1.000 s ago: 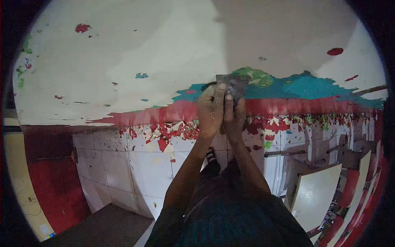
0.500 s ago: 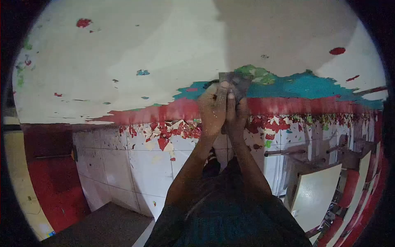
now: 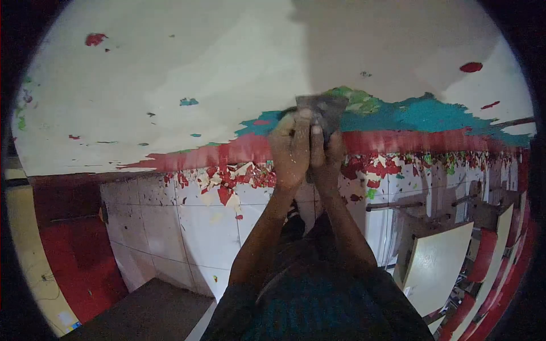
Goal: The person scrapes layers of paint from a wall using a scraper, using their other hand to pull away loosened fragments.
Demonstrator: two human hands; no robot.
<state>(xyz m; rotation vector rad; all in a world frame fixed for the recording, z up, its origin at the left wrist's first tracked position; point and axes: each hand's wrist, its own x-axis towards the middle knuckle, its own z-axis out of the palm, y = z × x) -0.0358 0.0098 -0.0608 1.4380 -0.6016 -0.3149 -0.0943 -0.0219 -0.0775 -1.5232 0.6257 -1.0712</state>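
Both hands are closed around a dark flat-bladed scraper (image 3: 334, 107), whose wide blade lies against the wall (image 3: 244, 62). My left hand (image 3: 291, 149) is on the left side of the tool, thumb stretched up along it. Beside it, my right hand (image 3: 326, 156) grips from the right, with a thumb also on the tool. The handle is hidden by the hands. Around the blade the pale top coat is gone, baring teal paint (image 3: 409, 119), a green patch (image 3: 361, 101) and a red band (image 3: 227, 150) below.
Red and cream paint flakes (image 3: 227, 187) litter the white floor tiles (image 3: 210, 227) along the wall's foot. A dark flat-topped piece of furniture (image 3: 136, 312) stands at lower left. Tables (image 3: 438, 261) with pale tops and red parts stand at right.
The scraper and both hands have shifted slightly left and up, and look a little blurred. The view has moved slightly too. Both hands keep their grip.
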